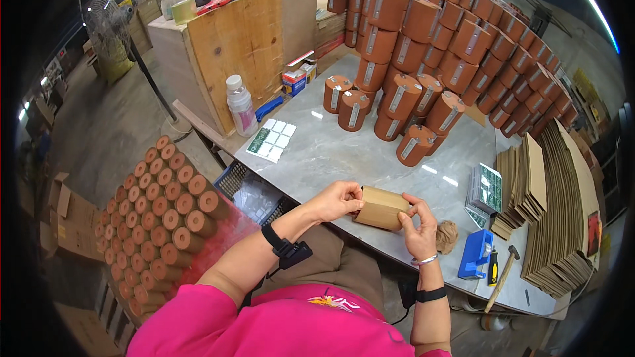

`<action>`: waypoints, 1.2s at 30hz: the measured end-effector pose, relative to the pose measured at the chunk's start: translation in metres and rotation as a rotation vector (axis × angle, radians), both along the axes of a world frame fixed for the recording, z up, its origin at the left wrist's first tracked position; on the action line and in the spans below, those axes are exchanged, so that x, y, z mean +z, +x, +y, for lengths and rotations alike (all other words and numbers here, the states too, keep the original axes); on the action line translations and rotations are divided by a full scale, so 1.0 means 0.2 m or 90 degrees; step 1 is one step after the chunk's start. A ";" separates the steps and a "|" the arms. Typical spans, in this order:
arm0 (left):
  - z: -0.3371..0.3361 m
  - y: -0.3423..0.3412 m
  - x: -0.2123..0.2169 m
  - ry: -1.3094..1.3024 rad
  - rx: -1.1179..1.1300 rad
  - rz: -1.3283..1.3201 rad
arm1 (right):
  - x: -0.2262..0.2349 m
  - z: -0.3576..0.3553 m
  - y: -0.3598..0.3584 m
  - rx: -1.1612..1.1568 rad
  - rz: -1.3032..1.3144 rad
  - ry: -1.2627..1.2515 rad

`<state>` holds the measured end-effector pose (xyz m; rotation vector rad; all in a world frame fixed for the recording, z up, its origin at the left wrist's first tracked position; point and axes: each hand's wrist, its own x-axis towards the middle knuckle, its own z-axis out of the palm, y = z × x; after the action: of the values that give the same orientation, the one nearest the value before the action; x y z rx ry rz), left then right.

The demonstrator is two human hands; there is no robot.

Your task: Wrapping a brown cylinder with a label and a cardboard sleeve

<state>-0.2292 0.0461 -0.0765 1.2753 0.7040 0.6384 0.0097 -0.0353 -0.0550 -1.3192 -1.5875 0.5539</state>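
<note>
Near the front edge of the grey marbled table (317, 149), both hands are on a brown cardboard sleeve (382, 206) lying on its side. My left hand (336, 201) is closed in a pinch at its left end; what the fingertips hold there is partly hidden. At the right end, my right hand (419, 226) grips it with the thumb on the near side and fingers over the far edge. Whether something is inside the sleeve I cannot tell. A crumpled ball of brown paper (446, 237) lies beside my right wrist.
Labelled terracotta-coloured cylinders (400, 96) stand stacked across the back. At right are folded cardboard sheets (559, 208), a blue tape dispenser (475, 254), a screwdriver (493, 270) and a hammer (503, 279). Sticker sheets (272, 139) and a white bottle (241, 107) sit left, above a pallet of unlabelled cylinders (159, 208).
</note>
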 end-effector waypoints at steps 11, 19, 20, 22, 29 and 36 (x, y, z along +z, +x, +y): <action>0.02 0.01 -0.01 -0.017 0.020 0.004 | 0.04 0.22 0.16 0.171 0.057 -0.218; -0.04 -0.01 -0.05 -0.023 0.010 -0.014 | 0.10 0.27 0.20 0.279 0.160 -0.469; -0.04 -0.01 -0.06 -0.027 0.019 -0.019 | 0.09 0.27 0.20 0.284 0.139 -0.464; -0.06 -0.01 -0.07 -0.039 0.026 -0.021 | 0.04 0.23 0.21 0.275 0.153 -0.439; -0.29 -0.01 0.00 -0.145 0.302 0.046 | -0.04 0.07 0.11 0.127 0.168 -0.227; -0.31 0.18 0.04 -0.321 0.176 -0.108 | -0.10 -0.04 -0.06 -0.012 0.176 -0.120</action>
<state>-0.1934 -0.0168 -0.0683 0.6574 0.8433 0.7268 -0.0016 -0.0441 -0.0744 -1.3292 -1.3195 0.8524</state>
